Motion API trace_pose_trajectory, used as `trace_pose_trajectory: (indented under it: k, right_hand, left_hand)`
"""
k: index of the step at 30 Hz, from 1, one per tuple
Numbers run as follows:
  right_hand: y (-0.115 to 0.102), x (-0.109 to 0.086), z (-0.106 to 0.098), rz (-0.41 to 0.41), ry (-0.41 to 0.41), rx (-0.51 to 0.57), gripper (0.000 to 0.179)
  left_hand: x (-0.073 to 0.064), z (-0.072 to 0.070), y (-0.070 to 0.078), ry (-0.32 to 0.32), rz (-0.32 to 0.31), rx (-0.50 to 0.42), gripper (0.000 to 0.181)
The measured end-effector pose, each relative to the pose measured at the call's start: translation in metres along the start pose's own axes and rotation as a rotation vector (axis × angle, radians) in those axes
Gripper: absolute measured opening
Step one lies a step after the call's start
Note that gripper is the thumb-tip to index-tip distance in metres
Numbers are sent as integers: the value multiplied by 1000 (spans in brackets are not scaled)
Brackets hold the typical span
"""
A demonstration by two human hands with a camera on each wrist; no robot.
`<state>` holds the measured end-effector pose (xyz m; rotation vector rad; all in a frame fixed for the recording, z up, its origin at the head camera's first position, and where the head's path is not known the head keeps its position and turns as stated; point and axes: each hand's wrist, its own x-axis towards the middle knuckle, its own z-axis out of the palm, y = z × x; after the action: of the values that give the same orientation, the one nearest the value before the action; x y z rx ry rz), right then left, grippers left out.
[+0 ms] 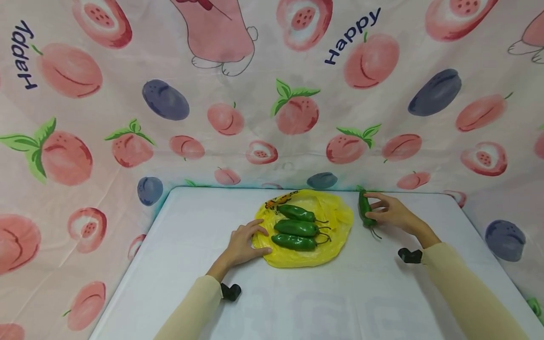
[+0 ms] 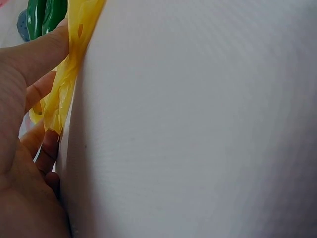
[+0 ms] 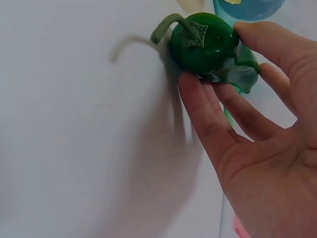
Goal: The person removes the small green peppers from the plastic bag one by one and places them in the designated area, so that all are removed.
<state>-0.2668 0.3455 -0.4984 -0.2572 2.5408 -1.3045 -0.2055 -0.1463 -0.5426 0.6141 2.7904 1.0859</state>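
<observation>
A yellow plastic bag (image 1: 333,245) lies spread on the white table, with three green chili peppers (image 1: 296,228) in a row on it, their stems pointing right. My left hand (image 1: 244,242) rests at the bag's left edge, thumb and fingers spread apart. In the left wrist view, thin crumpled plastic (image 2: 62,99) shows among those fingers. To the right of the bag, my right hand (image 1: 391,212) holds another green chili pepper (image 1: 364,208) between thumb and fingertips. Its curved stem points toward the near side, and its shadow falls on the table in the right wrist view.
The white table (image 1: 306,302) ends at a back edge just behind the bag and the held pepper. A fruit-printed cloth (image 1: 250,85) hangs behind and at the sides. A small green object (image 1: 534,307) shows at the far right edge.
</observation>
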Motion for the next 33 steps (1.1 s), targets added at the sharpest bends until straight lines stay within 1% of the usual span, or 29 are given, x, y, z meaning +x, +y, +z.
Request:
trace_pose_trajectory:
  k: [5, 9, 15, 26, 33]
  right_hand:
    - [1, 0, 0, 24, -8, 2, 74]
    - [1, -1, -1, 36, -29, 35, 74]
    - [8, 0, -4, 49, -51, 81, 73]
    - [7, -4, -7, 23, -62, 44, 68]
    - [11, -5, -7, 4, -89, 72, 69]
  left_hand:
    - [0, -1, 2, 2, 13, -9, 39]
    - [-1, -2, 3, 0, 10, -16, 39]
    - [0, 0, 1, 2, 13, -7, 38]
    - [0, 0, 1, -6, 2, 0, 39]
    - [0, -1, 0, -6, 0, -1, 39]
